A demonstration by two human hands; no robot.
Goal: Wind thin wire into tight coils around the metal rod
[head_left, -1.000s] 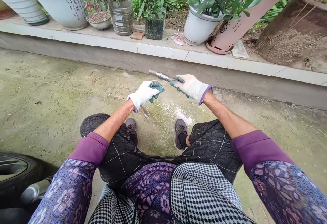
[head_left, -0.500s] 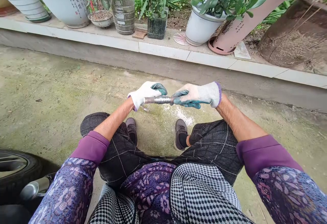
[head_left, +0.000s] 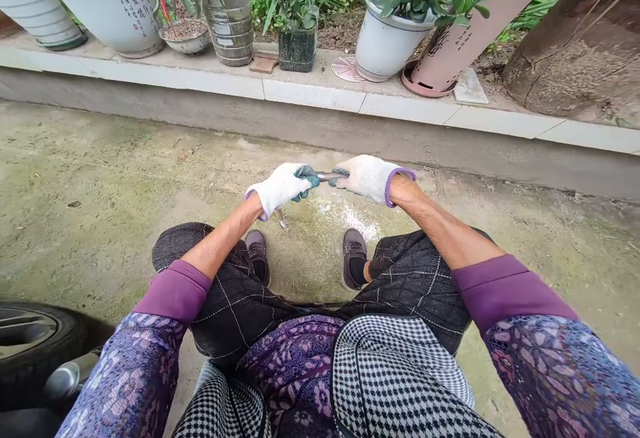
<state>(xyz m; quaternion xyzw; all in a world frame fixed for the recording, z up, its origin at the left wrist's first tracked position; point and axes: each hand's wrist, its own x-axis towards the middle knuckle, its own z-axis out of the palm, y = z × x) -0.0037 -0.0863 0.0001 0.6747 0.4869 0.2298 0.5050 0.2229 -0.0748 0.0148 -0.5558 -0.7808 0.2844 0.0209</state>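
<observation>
Both my hands wear white knit gloves with green palms and meet above the concrete ground in front of my knees. My right hand (head_left: 367, 177) is closed around a grey metal rod (head_left: 327, 176) wound with wire, of which only a short stretch shows between the gloves. My left hand (head_left: 283, 186) is closed close to the rod's left end. A small metal piece (head_left: 281, 219) hangs just below my left wrist. What my left fingers pinch is hidden. My two shoes (head_left: 354, 251) rest on the ground beneath.
A tiled ledge (head_left: 310, 95) runs across the back with several potted plants, among them a white pot (head_left: 381, 51) and a dark square pot (head_left: 297, 48). A car tyre (head_left: 30, 341) sits at the lower left. White dust patch (head_left: 357, 218) marks the ground.
The rod swung from pointing up-left to level. My right hand has now slid left along it until the gloves nearly touch, covering most of the rod.
</observation>
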